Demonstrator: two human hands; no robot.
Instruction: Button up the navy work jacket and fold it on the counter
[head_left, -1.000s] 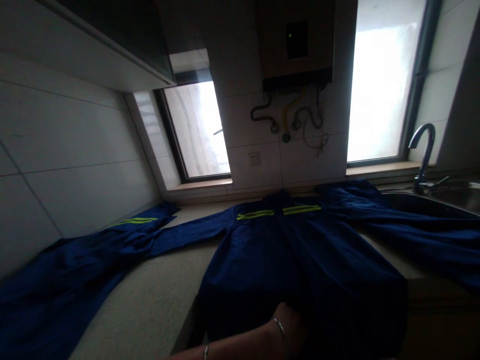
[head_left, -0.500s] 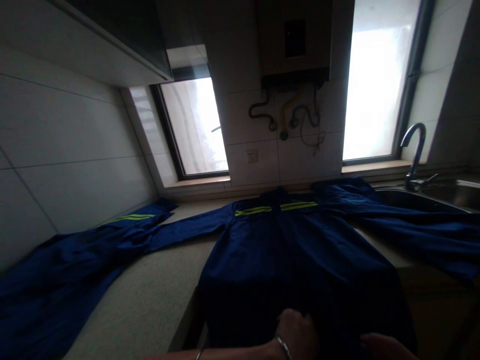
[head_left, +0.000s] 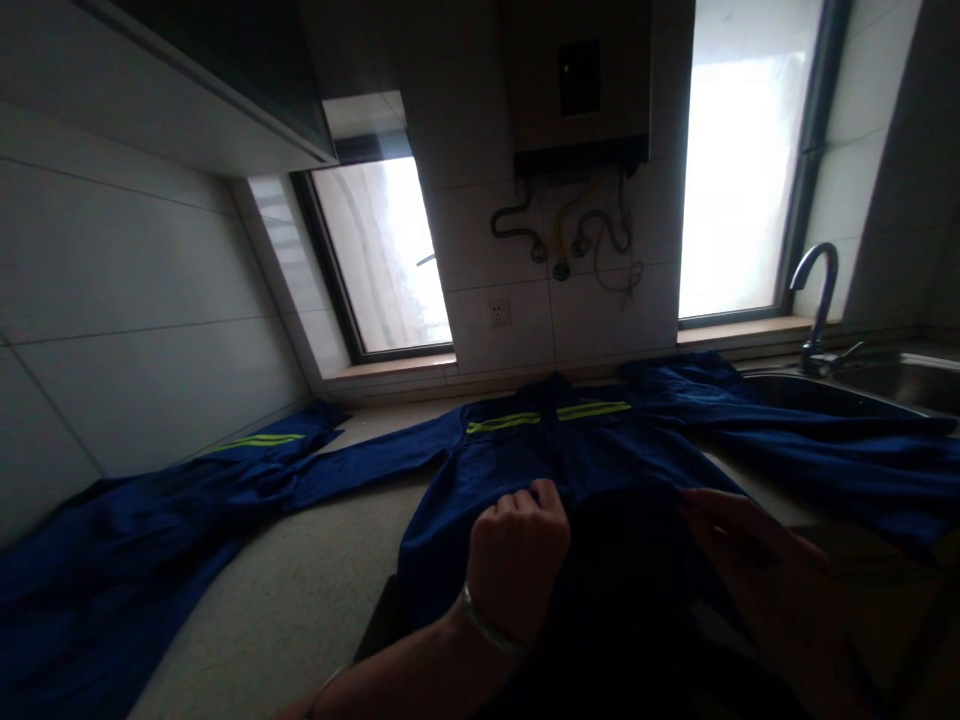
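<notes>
— Coverall (head_left: 540,470) is where, exactly?

— Spread flat on the counter (head_left: 300,590), collar end toward the back wall. I'll go left to right. Far left, one sleeve (head_left: 150,520) runs along the counter by the tiled wall, with a yellow-green stripe (head_left: 259,441) near its far end. A window (head_left: 382,260) sits above the back corner.

— And the middle?

— The body lies in the centre, two yellow-green bands (head_left: 547,417) across it near the wall. Its near hem hangs over the counter edge toward me. My left hand (head_left: 517,565) is closed in a fist on the dark fold of cloth at the near part, a bracelet (head_left: 487,630) on the wrist. Above, on the wall, a heater (head_left: 574,90) with hoses below it, and a socket (head_left: 496,313).

— The other hand?

— My right hand (head_left: 750,550) lies on the same fold just beside the left, fingers stretched along the cloth; it is too dark there to tell whether they pinch it.

— Anything further right?

— The other sleeve (head_left: 825,440) reaches to the sink (head_left: 900,385) and lies over its near rim. I cannot see into the basin. A tap (head_left: 817,300) stands behind it, under the second window (head_left: 750,170).
</notes>
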